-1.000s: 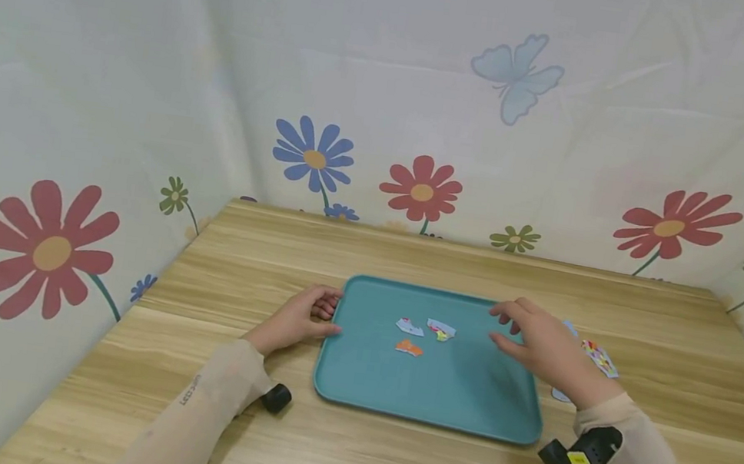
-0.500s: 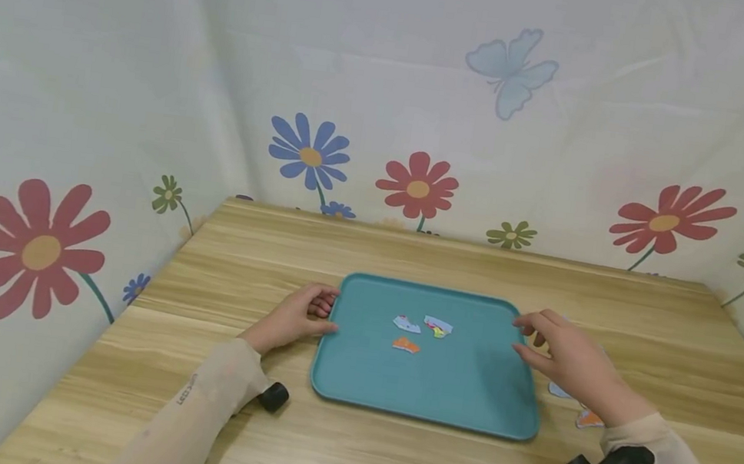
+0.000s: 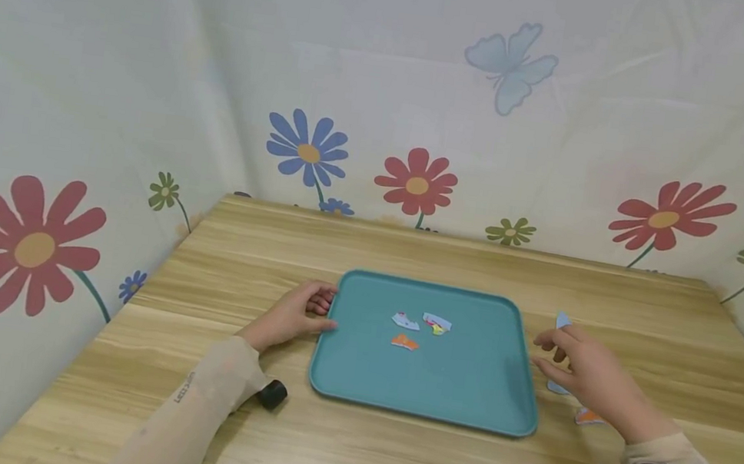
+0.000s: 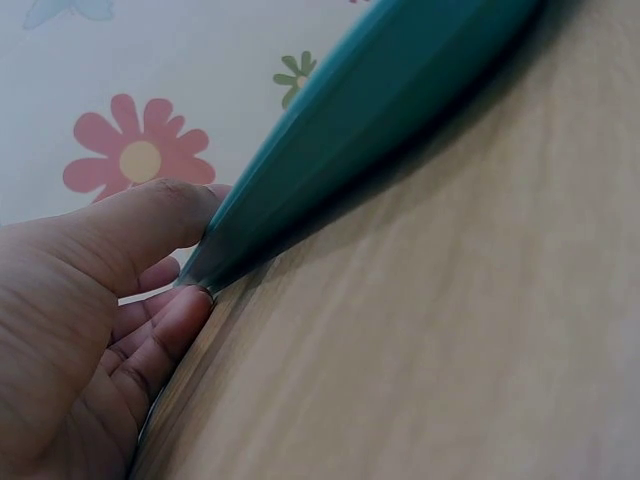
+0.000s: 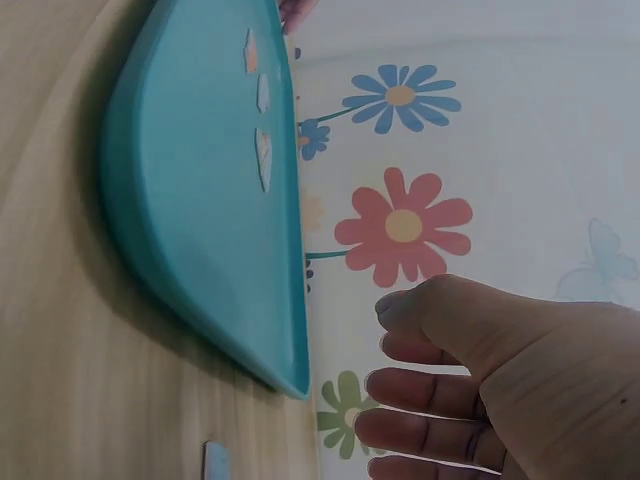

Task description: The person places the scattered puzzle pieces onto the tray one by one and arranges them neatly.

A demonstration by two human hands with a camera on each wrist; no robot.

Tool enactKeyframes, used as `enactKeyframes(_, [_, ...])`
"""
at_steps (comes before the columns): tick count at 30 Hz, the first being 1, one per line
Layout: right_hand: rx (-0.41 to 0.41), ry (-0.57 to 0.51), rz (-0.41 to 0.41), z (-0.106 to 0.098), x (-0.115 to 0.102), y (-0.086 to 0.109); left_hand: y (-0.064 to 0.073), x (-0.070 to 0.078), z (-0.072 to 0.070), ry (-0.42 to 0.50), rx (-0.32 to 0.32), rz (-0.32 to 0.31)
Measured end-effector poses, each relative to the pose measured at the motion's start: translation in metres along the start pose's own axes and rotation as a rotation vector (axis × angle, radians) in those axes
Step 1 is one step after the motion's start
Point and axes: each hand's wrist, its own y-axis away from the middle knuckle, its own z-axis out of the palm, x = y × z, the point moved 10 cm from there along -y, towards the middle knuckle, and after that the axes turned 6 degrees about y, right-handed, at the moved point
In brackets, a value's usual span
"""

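Observation:
A teal tray [image 3: 422,393] lies on the wooden table. My left hand [image 3: 292,315] holds its left edge, thumb on the rim and fingertips against the side in the left wrist view. On the tray lie three small flat pieces that look like puzzle pieces: an orange piece [image 3: 405,341], a pale blue piece [image 3: 406,320] and a pale blue piece with yellow and pink [image 3: 436,323]. Off the tray's right edge, my right hand [image 3: 594,375] hovers with loosely bent fingers and nothing between them. Under and beside it lie further pieces, partly hidden, including an orange piece [image 3: 589,417].
The wooden table [image 3: 316,457] runs back to a white curtain [image 3: 367,46] printed with flowers and a butterfly. A pale blue piece [image 3: 563,319] shows just behind the right hand. Black wrist cameras are strapped to both wrists.
My right hand has moved right, from over the tray's right part to beyond its right edge, above the loose pieces. The left hand stays at the tray's left edge.

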Motion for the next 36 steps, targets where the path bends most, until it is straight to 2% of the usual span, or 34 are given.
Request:
enactKeyframes(8, [-0.023,0.018,-0.004,0.006,0.008,0.01,-0.002,0.0,0.0,0.011,0.001,-0.006])
enactKeyframes(14, [-0.009,0.023,-0.024,0.009,0.013,0.016,-0.002,0.002,0.001,0.019,-0.008,-0.022])
enactKeyframes(25, [-0.133,0.0,0.061,0.023,0.026,0.025,-0.001,0.002,0.002,0.02,-0.017,-0.018])
enactKeyframes(36, [-0.097,0.023,0.017,0.027,0.028,0.028,0.0,0.0,0.001,0.024,-0.013,-0.012])
